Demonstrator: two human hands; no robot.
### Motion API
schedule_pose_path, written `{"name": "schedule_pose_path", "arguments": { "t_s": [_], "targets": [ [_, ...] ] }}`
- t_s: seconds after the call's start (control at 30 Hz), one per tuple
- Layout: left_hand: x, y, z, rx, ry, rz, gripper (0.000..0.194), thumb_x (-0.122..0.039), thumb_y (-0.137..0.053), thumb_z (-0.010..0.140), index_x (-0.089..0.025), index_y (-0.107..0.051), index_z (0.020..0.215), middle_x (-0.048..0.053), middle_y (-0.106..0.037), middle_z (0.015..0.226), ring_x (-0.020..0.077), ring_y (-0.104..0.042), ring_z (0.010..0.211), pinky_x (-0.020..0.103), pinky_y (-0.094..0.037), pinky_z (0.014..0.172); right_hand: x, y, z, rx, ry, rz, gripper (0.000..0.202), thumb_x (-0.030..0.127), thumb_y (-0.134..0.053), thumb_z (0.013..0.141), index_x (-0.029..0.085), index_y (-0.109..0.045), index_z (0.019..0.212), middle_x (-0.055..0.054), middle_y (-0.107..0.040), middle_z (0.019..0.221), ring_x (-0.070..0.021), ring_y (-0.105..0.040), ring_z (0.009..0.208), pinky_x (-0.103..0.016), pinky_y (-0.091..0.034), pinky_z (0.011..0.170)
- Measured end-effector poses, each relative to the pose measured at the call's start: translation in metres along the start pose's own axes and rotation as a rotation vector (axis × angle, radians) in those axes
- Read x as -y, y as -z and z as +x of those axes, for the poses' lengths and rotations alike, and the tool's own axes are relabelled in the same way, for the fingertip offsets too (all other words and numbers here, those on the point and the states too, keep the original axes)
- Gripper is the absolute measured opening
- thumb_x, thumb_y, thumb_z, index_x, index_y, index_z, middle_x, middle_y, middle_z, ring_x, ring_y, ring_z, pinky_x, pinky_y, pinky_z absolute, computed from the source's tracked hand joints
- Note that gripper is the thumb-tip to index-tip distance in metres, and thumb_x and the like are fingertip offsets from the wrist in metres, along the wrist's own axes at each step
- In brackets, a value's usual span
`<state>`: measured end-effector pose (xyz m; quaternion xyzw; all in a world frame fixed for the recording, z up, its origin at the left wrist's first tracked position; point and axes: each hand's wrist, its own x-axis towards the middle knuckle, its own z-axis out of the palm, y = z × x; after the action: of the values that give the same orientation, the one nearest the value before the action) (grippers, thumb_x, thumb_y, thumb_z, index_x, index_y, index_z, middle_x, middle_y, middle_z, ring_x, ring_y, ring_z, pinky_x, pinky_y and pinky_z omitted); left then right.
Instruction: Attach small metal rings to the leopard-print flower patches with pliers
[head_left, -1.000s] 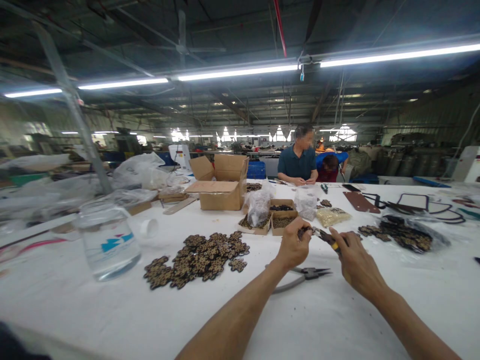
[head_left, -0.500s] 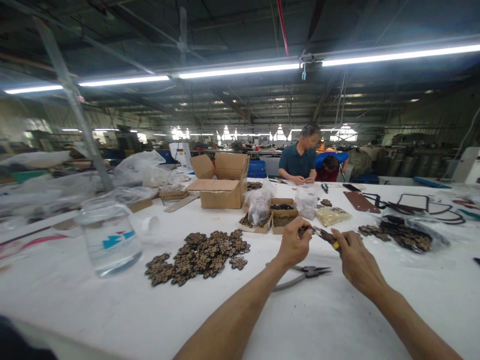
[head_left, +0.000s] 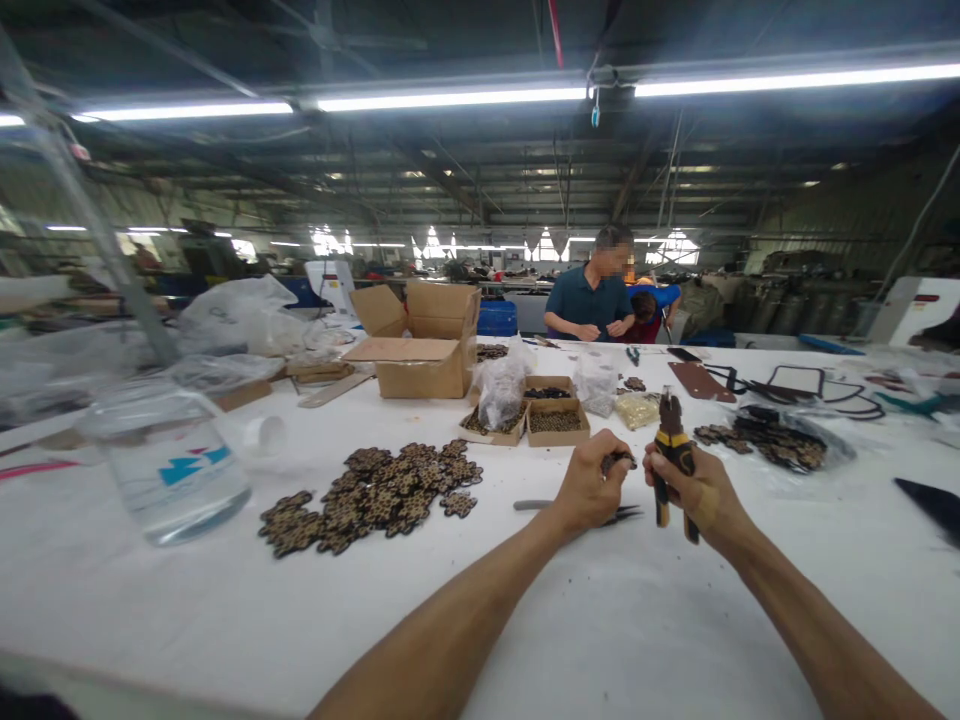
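My left hand pinches a small dark patterned piece between thumb and fingers. To its right, my right hand is closed round pliers with black and yellow handles, their jaws pointing up and apart from the piece. Grey-handled long-nose pliers lie on the white table, partly hidden behind my left hand and wrist. A heap of brown and black flower-shaped pieces is spread left of my left arm. Beyond my hands, a small cardboard box holds many tiny brownish parts.
A large clear jar of liquid stands at the left. Behind the heap is an open carton. Plastic bags, black straps and a brown panel lie farther back. A person works across the table, another bends beside them.
The pliers in my right hand have come away from the small piece and turned upright. My left hand still holds the piece. The view has shifted somewhat to the right.
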<state>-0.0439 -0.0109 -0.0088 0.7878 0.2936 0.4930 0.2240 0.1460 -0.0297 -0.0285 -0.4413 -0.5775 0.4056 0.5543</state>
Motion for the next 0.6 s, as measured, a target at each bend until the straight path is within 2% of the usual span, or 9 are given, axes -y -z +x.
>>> {"name": "schedule_pose_path", "arguments": {
  "t_s": [0.07,0.2,0.4,0.6],
  "targets": [
    [0.001,-0.006,-0.002,0.006,0.013,-0.021,0.007,-0.021,-0.057,0.089,-0.018,-0.063,0.088,0.002,-0.062,0.083,0.0143,-0.053,0.075,0.028,-0.041,0.071,0.006,-0.003,-0.002,-0.019,-0.040,0.088,0.054,0.058,-0.074,0.078,0.015,-0.061,0.109,-0.007,-0.067,0.083,-0.0201,-0.063,0.073,-0.030,-0.051,0.061],
    [0.005,-0.013,-0.006,0.006,0.038,-0.050,0.007,-0.022,-0.057,0.089,-0.018,-0.063,0.088,0.002,-0.061,0.082,0.0139,-0.053,0.074,0.027,-0.041,0.070,0.006,0.000,-0.002,-0.043,-0.064,0.080,0.057,0.057,-0.081,0.071,0.014,-0.064,0.105,-0.004,-0.067,0.073,-0.0189,-0.062,0.065,-0.028,-0.048,0.055],
    [0.006,-0.013,-0.006,0.040,-0.036,-0.013,0.006,-0.019,-0.055,0.090,-0.019,-0.061,0.089,0.003,-0.060,0.083,0.0148,-0.053,0.076,0.028,-0.042,0.072,0.002,0.006,0.000,-0.051,-0.051,-0.049,0.052,0.054,-0.079,0.072,0.012,-0.067,0.100,-0.004,-0.067,0.065,-0.0165,-0.057,0.055,-0.026,-0.041,0.049],
    [0.004,-0.013,-0.006,0.096,-0.134,0.057,0.010,-0.017,-0.052,0.090,-0.020,-0.062,0.090,0.006,-0.062,0.089,0.0183,-0.057,0.084,0.031,-0.044,0.078,0.006,0.010,-0.002,-0.001,-0.094,-0.073,0.046,0.047,-0.079,0.073,0.012,-0.067,0.100,-0.004,-0.067,0.064,-0.0159,-0.056,0.055,-0.026,-0.040,0.050]
  ]
}}
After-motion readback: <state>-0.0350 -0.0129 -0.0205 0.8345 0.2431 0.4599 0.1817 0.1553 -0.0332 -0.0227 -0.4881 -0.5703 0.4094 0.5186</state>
